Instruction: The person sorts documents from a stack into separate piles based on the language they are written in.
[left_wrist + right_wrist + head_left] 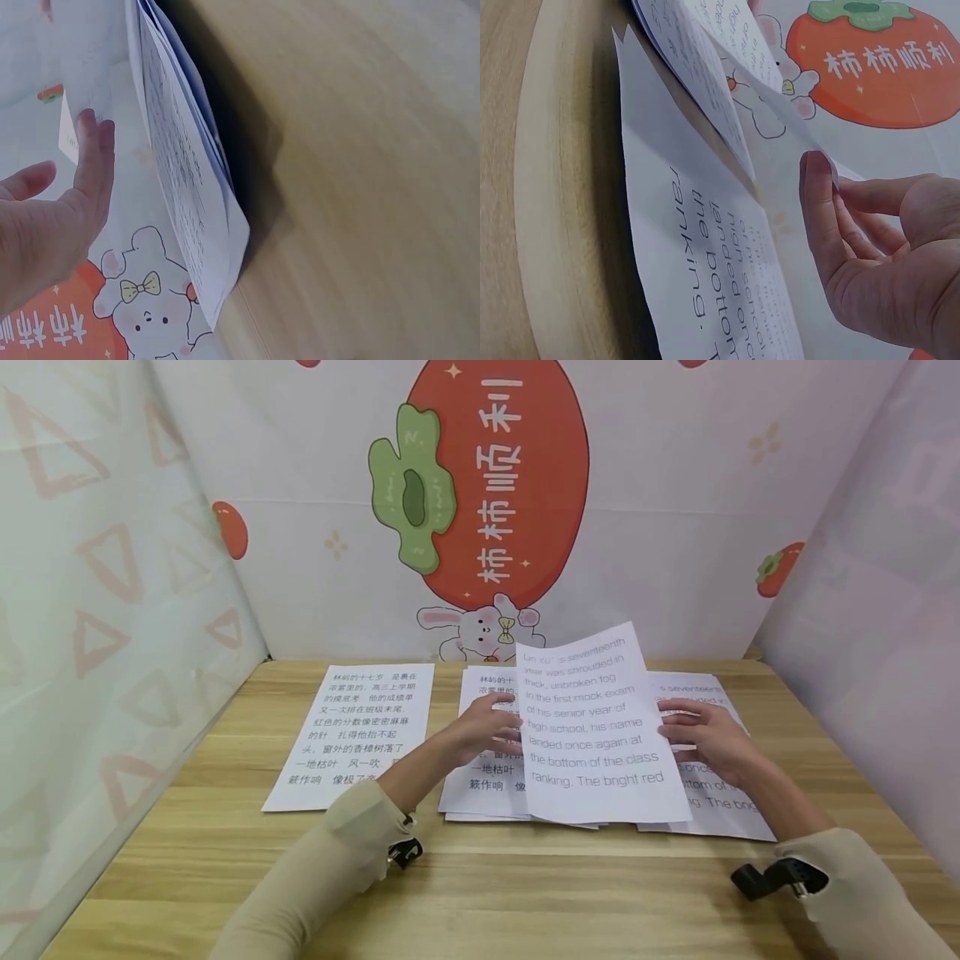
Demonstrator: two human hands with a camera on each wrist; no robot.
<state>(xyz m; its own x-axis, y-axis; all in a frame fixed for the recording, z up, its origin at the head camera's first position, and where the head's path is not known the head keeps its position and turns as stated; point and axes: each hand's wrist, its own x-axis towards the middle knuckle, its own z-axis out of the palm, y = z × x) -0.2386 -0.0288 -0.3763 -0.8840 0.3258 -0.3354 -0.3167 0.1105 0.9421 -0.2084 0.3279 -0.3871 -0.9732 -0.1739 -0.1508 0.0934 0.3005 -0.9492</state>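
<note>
A sheet of paper printed with English text (588, 735) is held up, tilted, over the middle of the table. My right hand (716, 743) is at its right edge; in the right wrist view, that hand (877, 262) pinches the paper's edge between thumb and fingers. My left hand (480, 727) is by the sheet's left edge. In the left wrist view this hand (60, 217) has its fingers extended and its thumb apart, fingertips at the paper. Beneath the raised sheet lies a stack of Chinese-text pages (480, 789), partly hidden.
To the left, a Chinese-text page (352, 735) lies on the wooden table (525, 893). English-text pages (727, 818) lie at the right, under my right hand. A printed cloth backdrop (652, 552) stands behind the table, with cloth walls at both sides.
</note>
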